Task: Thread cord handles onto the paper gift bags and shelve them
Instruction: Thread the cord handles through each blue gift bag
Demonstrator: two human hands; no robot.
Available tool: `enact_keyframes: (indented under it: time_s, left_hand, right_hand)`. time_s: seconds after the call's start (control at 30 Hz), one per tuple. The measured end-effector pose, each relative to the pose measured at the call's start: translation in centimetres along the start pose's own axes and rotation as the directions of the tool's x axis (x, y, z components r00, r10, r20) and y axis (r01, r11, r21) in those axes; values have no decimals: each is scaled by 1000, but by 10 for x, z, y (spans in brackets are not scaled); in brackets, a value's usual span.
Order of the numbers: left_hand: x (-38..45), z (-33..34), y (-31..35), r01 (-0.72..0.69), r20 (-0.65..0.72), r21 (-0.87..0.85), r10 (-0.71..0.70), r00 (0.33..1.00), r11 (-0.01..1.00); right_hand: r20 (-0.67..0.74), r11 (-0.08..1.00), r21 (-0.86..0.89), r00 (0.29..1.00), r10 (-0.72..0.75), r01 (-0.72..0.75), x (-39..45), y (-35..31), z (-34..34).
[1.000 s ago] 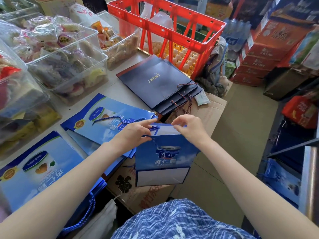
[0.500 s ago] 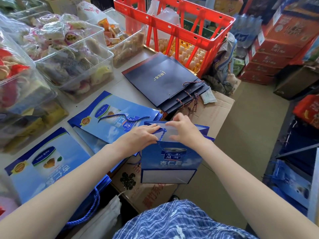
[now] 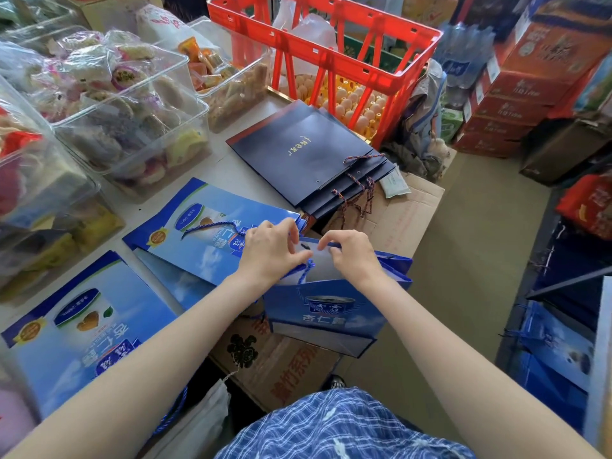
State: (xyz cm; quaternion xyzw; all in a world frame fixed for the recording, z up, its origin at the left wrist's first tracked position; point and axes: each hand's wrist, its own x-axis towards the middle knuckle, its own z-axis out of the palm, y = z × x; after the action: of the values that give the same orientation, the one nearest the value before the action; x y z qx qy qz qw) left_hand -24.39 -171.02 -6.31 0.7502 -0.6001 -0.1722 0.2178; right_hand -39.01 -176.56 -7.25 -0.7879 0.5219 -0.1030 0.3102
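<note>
Bag [image 3: 326, 311] now wider at the mouth than half a second ago, grey inner panel more exposed, far rim lifted; standing between both hands above the cardboard box [image 3: 275, 366], just off the edge of the surface [image 3: 225, 170]. Left hand [image 3: 270, 251] with fingers curled, pinching the blue cord [image 3: 305, 271] at the near rim. Right hand [image 3: 352, 256] pinching the far rim, holding it up. Judged: threading of this handle under way, not finished; shelving not begun. Punched hole and cord end hidden behind the left fingers; knot inside not visible. Finished blue bags [image 3: 212, 226] flat nearby; navy bags [image 3: 308, 157] beyond.
</note>
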Motion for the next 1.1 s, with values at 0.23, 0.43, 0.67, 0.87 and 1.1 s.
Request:
enact_keyframes:
  time_s: [0.23,0.43,0.67,0.87,1.1]
  left_hand:
    - [4,-5,-2,296,327,-338,-184,927,893]
    - [-5,-11,-1,355,417,-464,-153,896,812]
    - [-9,-11,-6,341,433,-466,-126,893,816]
    - [-6,-10,-5,373,397,-493,-178,901,786]
    - [-1,-11,-6,219,254,-336,-136,958,916]
  right_hand:
    - [-54,1000,27,999,3,-2,-6,2,-5]
    - [-95,960,-226,978,-188,162,0,-2,-6]
    - [-244,954,-224,936,-255,202,5,-8,18]
    - [-217,968,-186,954,-206,167,8,-12,21]
    - [-109,890,453,994,9,42,4,-11,-21]
